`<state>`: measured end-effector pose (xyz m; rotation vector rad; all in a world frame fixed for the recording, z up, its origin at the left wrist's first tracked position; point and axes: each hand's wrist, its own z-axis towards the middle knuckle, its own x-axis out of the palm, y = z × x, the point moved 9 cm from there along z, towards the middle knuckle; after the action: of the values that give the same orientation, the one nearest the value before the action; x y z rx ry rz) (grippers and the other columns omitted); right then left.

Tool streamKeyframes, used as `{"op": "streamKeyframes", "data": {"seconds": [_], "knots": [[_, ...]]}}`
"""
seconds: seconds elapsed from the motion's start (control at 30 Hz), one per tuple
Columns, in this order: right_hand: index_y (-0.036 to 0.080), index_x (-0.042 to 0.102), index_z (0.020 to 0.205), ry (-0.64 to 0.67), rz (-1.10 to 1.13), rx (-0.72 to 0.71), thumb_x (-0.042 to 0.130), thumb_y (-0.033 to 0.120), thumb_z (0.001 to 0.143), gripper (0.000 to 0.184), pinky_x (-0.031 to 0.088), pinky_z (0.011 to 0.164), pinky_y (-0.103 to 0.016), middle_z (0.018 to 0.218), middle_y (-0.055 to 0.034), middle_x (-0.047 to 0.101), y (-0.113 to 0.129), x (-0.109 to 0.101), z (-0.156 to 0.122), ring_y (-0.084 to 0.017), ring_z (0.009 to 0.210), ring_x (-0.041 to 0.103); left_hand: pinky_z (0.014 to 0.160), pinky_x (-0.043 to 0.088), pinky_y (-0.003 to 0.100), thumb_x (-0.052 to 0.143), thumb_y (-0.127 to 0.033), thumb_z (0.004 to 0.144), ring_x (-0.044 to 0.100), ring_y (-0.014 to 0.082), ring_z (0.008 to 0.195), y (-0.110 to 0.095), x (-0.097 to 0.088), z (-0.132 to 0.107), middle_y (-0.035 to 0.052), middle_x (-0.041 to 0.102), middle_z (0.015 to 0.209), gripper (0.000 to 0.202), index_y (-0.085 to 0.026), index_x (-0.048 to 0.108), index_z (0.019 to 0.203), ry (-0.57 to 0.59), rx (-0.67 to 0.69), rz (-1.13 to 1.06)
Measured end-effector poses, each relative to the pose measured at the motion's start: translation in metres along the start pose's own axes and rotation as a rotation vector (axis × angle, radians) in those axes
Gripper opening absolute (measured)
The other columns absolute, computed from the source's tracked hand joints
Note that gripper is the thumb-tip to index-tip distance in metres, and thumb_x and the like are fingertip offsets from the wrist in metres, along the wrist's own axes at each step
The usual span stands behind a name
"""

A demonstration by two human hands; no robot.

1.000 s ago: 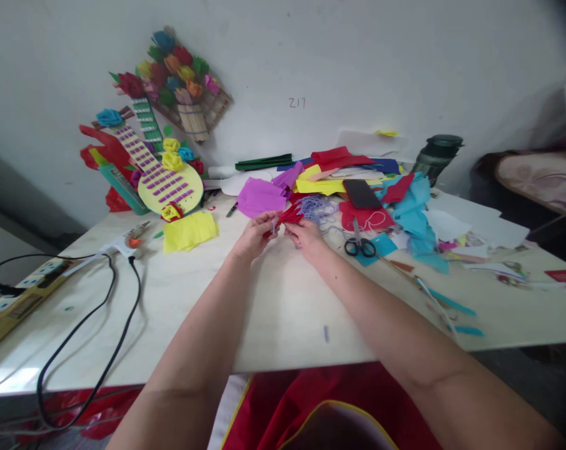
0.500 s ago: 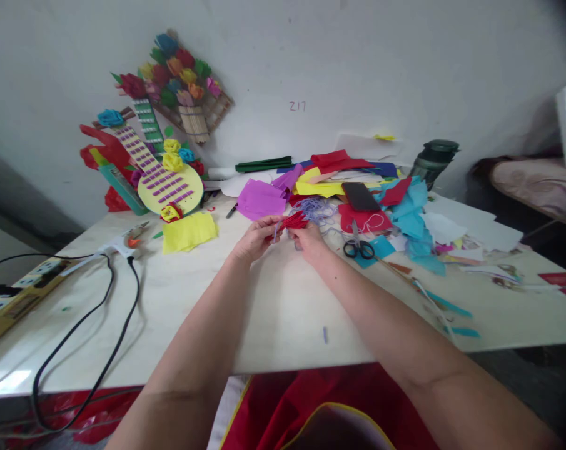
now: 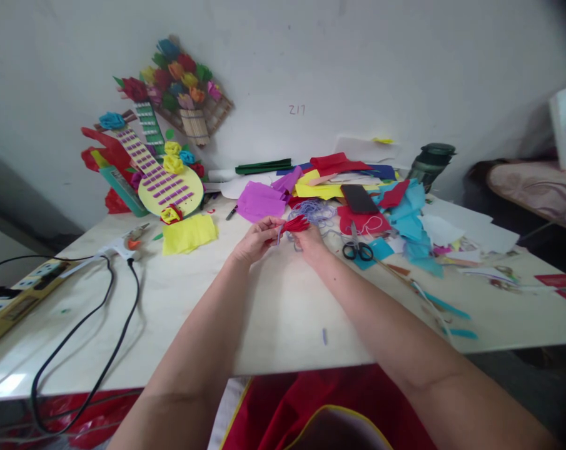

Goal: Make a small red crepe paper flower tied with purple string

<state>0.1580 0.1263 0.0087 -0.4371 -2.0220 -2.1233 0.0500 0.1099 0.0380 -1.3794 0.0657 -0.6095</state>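
My left hand (image 3: 257, 240) and my right hand (image 3: 309, 242) meet over the middle of the table, fingers pinched together on a small pleated red paper piece (image 3: 294, 224). A thin lilac thread (image 3: 279, 235) hangs between my fingers at the paper's near end. A tangle of the same lilac thread (image 3: 316, 211) lies just behind my right hand. Black-handled scissors (image 3: 356, 248) rest on the table to the right of my right hand.
Coloured paper sheets lie piled at the back: purple (image 3: 260, 200), yellow (image 3: 189, 233), red (image 3: 363, 219), turquoise (image 3: 411, 219). A phone (image 3: 358, 198) and a dark bottle (image 3: 430, 161) stand among them. Paper-flower crafts (image 3: 163, 162) lean on the wall. A power strip (image 3: 15, 297) with black cables lies left.
My hands have stayed together on the red paper, shifting slightly; the thread now hangs lower between my fingers. The view has tilted down a little.
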Motion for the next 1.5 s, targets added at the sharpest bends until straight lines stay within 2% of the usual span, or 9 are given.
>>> {"op": "streamKeyframes", "data": {"seconds": [0.23,0.37,0.43,0.57,0.73,1.13,1.3,1.4,1.5], "knots": [[0.017,0.052,0.055,0.120,0.061,-0.041,0.070,0.024,0.049,0.021,0.024,0.039,-0.021,0.044,0.0053,0.047,0.003,0.004,0.004,-0.006,0.042,0.038,0.045,0.023,0.020,0.072,-0.025,0.061,0.041,0.0057,0.047,-0.001,0.001,0.000,-0.0011,0.052,0.057,0.029,-0.012,0.058,0.083,0.004,0.005,-0.024],[0.017,0.053,0.058,0.315,0.052,0.057,0.065,0.020,0.052,0.014,0.012,0.035,-0.019,0.041,0.0073,0.042,0.004,0.012,-0.001,-0.003,0.035,0.027,0.044,0.023,0.020,0.072,-0.023,0.061,0.041,0.0055,0.046,-0.002,0.002,-0.001,-0.0004,0.054,0.057,0.028,-0.012,0.059,0.083,0.035,0.005,-0.049],[0.017,0.054,0.059,0.346,0.018,0.092,0.065,0.019,0.052,0.013,0.009,0.036,-0.019,0.041,0.0073,0.042,0.006,0.008,-0.002,-0.002,0.035,0.023,0.044,0.024,0.020,0.073,-0.023,0.061,0.042,0.0058,0.046,0.000,0.004,-0.002,0.0003,0.055,0.059,0.028,-0.012,0.059,0.083,0.062,-0.019,-0.050],[0.016,0.057,0.058,0.408,-0.045,0.133,0.067,0.022,0.052,0.014,0.015,0.036,-0.019,0.043,0.0049,0.047,0.007,0.001,0.000,-0.003,0.035,0.028,0.045,0.025,0.020,0.073,-0.022,0.061,0.044,0.0061,0.049,0.003,0.010,-0.005,0.0009,0.055,0.061,0.028,-0.011,0.059,0.083,0.139,-0.073,-0.027],[0.015,0.061,0.063,0.521,-0.055,0.159,0.071,0.027,0.054,0.018,0.029,0.041,-0.020,0.047,0.0033,0.052,0.010,-0.001,-0.002,-0.007,0.040,0.042,0.045,0.026,0.020,0.071,-0.021,0.064,0.041,0.0045,0.046,0.007,0.018,-0.008,-0.0011,0.053,0.059,0.024,-0.011,0.059,0.082,0.181,-0.147,0.038],[0.015,0.063,0.057,0.508,-0.090,0.097,0.079,0.029,0.048,0.023,0.034,0.046,-0.021,0.050,0.0019,0.055,0.023,0.000,-0.004,-0.007,0.045,0.046,0.045,0.027,0.018,0.070,-0.013,0.065,0.041,0.0043,0.052,0.009,0.025,-0.009,-0.0019,0.052,0.068,0.031,-0.018,0.053,0.091,0.254,-0.158,0.009],[0.016,0.069,0.071,0.541,-0.075,0.091,0.077,0.026,0.051,0.024,0.037,0.049,-0.022,0.060,-0.0008,0.061,0.022,-0.002,-0.002,-0.010,0.053,0.053,0.046,0.028,0.017,0.071,-0.014,0.065,0.044,0.0048,0.054,0.009,0.025,-0.009,-0.0002,0.054,0.074,0.033,-0.018,0.051,0.091,0.256,-0.169,0.028],[0.016,0.070,0.076,0.547,-0.150,0.067,0.075,0.027,0.054,0.026,0.035,0.047,-0.022,0.061,-0.0008,0.062,0.022,-0.005,0.001,-0.008,0.050,0.049,0.046,0.028,0.017,0.071,-0.015,0.065,0.045,0.0048,0.054,0.010,0.025,-0.010,-0.0004,0.054,0.074,0.034,-0.018,0.050,0.092,0.256,-0.191,0.043],[0.015,0.070,0.071,0.550,-0.283,0.015,0.074,0.027,0.056,0.021,0.033,0.047,-0.022,0.057,0.0007,0.059,0.026,-0.006,0.002,-0.007,0.048,0.045,0.046,0.027,0.017,0.072,-0.016,0.064,0.045,0.0047,0.053,0.010,0.026,-0.011,-0.0015,0.053,0.071,0.035,-0.018,0.050,0.092,0.250,-0.206,0.058]]}}
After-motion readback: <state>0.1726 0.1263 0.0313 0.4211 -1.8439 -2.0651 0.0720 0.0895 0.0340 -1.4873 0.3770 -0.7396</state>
